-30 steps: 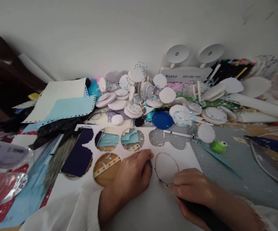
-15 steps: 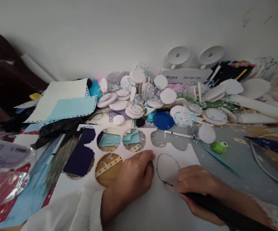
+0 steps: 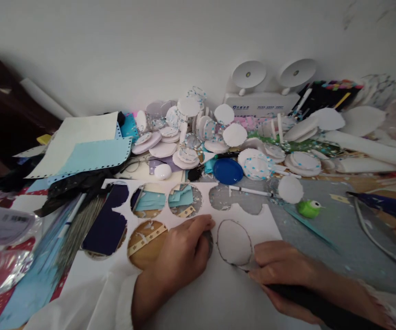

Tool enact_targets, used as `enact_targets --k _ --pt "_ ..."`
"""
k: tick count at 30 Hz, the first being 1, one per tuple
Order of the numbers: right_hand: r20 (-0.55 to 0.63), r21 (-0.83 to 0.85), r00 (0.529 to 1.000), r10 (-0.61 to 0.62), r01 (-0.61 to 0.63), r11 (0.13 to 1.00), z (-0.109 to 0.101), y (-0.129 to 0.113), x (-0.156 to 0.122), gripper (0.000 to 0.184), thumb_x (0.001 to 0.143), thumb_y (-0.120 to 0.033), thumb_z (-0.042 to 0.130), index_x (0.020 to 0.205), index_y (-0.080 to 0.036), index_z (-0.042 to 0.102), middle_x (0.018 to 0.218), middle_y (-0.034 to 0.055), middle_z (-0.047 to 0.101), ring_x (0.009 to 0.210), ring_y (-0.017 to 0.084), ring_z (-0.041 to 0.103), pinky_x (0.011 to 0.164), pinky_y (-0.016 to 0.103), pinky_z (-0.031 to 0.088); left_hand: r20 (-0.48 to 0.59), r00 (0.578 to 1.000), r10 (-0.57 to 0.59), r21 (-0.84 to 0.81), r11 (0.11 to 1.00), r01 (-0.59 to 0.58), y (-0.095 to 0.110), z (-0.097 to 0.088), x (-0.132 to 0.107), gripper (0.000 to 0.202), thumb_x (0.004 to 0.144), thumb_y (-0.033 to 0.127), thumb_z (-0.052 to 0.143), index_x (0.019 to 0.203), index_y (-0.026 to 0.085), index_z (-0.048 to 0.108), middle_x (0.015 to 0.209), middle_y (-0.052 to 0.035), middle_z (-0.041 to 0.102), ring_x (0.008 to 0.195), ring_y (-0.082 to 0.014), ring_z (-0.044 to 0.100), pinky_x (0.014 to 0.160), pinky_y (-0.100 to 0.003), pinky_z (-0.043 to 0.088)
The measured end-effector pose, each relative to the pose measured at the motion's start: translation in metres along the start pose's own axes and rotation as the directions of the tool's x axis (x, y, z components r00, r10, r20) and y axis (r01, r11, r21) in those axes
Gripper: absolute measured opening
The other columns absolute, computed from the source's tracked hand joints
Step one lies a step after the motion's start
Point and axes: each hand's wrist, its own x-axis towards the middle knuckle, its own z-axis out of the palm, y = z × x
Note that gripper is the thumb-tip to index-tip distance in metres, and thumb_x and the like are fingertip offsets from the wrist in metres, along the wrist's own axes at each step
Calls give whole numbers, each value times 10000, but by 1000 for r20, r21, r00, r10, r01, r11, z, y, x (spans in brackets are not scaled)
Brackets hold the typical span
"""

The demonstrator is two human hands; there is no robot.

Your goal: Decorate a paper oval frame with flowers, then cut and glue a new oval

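A white sheet (image 3: 225, 293) with several round holes cut out of it lies in front of me. A dark circle outline (image 3: 234, 242) is drawn on it. My left hand (image 3: 180, 256) presses on the sheet just left of the circle, fingers curled and knuckles up. My right hand (image 3: 280, 270) sits at the circle's lower right edge, closed around a black tool (image 3: 307, 305) whose handle runs along my wrist; its tip is hidden under my fingers.
A heap of white paper discs (image 3: 198, 133) fills the back of the table, with a blue lid (image 3: 228, 171), a white pen (image 3: 251, 191) and a green one-eyed toy (image 3: 309, 208). Blue and cream papers (image 3: 88, 149) and plastic bags (image 3: 2, 229) lie left. Marker pens (image 3: 331, 94) stand at the wall.
My right hand has shifted slightly along the circle's lower edge with the black tool. My left hand has stayed pressed on the sheet. The view drifted a little.
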Motion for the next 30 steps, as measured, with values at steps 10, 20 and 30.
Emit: enact_targets --k 10,20,30 --pt "185 196 983 13 -49 979 -14 16 3 287 845 -26 521 962 -261 638 749 -9 635 679 133 628 596 231 467 -1 1000 4 5 1000 -4 -3 2 -2 364 836 82 428 1145 199 579 1119 -60 736 1017 -192 709 898 -333 578" --pt "199 337 978 62 -128 933 -16 29 -4 296 875 -59 581 1034 -292 671 844 -12 637 786 122 668 696 223 495 10 1000 9 8 1000 -9 0 -1 -1 351 837 83 426 1135 179 585 1123 -78 733 1014 -208 711 880 -358 588" --pt "117 270 967 225 -249 930 -38 10 5 169 902 -141 595 993 -253 682 936 36 734 797 158 703 680 226 549 4 1000 14 14 1000 -14 -1 1 -2 371 831 75 426 1152 183 579 1116 -70 737 1011 -206 713 885 -356 588"
